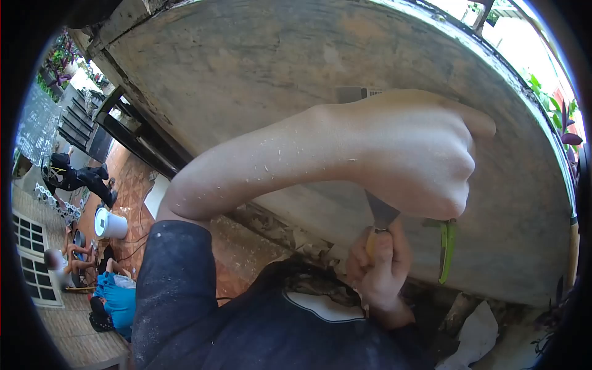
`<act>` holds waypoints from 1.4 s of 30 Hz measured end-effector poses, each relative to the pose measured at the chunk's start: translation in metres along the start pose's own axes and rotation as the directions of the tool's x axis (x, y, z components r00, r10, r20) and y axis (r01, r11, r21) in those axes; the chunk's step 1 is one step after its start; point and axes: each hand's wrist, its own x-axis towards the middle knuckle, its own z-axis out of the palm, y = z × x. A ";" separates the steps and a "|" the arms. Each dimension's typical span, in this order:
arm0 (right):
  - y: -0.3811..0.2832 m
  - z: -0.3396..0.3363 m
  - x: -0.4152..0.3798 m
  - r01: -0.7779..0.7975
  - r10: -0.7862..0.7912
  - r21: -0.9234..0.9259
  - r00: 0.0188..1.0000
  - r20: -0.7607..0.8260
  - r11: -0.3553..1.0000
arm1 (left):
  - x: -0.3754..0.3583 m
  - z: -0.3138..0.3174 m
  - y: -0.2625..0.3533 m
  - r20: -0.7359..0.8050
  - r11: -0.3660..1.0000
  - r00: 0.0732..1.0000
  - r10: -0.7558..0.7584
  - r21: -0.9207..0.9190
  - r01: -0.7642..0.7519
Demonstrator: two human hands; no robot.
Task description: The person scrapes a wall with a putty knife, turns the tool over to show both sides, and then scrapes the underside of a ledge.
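Note:
My left arm reaches across in front of the weathered wall panel (246, 74). The back of my left hand (425, 154) faces me with curled fingers, and a green utility knife (446, 253) sticks out below it. Lower down, my right hand (379, 265) is wrapped around the yellowish handle of a putty knife (383, 213). The putty knife's grey blade points up, its tip hidden behind my left hand. A flat grey piece with a white printed part (351, 94) shows just above my left wrist, mostly covered. Pale flakes dot my left forearm.
Broken pale debris (475, 333) lies low along the wall. To the left, a white bucket (111, 223) stands on reddish tiles. A person in dark clothes (77, 177), one in blue (117, 299) and another seated person (68, 262) are there. A dark frame (132, 135) borders the panel.

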 end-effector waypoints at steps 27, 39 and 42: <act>0.017 0.020 0.016 0.072 -0.075 -0.030 0.993 -0.091 0.997 | -0.003 -0.021 -0.008 0.023 0.999 1.000 0.012 0.029 -0.013; 0.018 0.017 0.019 0.197 -0.201 -0.065 0.977 -0.073 0.978 | 0.002 -0.021 -0.004 0.006 0.999 1.000 0.029 -0.013 -0.029; 0.029 0.007 0.014 0.194 -0.198 -0.096 0.980 -0.034 0.976 | -0.014 0.006 0.001 0.123 1.000 0.992 -0.021 0.019 0.019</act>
